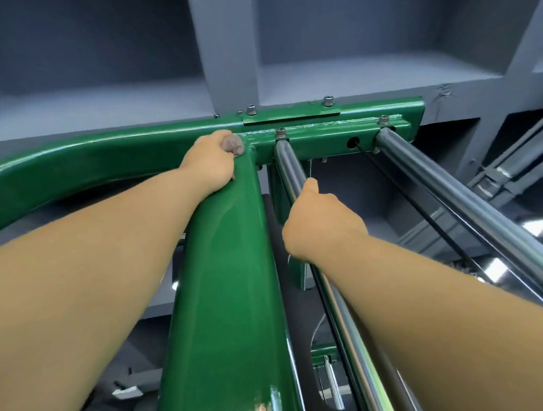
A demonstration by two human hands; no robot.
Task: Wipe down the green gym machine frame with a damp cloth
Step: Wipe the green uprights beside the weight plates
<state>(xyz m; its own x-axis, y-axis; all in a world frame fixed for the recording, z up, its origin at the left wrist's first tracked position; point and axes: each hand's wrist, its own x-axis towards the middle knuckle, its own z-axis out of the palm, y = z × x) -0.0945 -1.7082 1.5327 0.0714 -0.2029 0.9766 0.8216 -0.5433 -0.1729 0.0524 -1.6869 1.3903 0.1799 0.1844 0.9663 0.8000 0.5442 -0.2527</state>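
The glossy green frame [223, 271] runs up the middle and joins a horizontal green top bar [102, 158]. At that joint my left hand [212, 166] grips a small grey-brown cloth [233, 144], bunched up and pressed onto the weld. My right hand [320, 221] is wrapped around the nearer chrome guide rod [288, 163] just below the top bar; its fingers are hidden behind the rod.
A second chrome guide rod [447, 191] and a thin black cable [423, 208] run down to the right. Several bolts stick up from the top plate [290, 116]. A grey coffered ceiling [365, 40] lies close above the frame. Dark floor shows far below.
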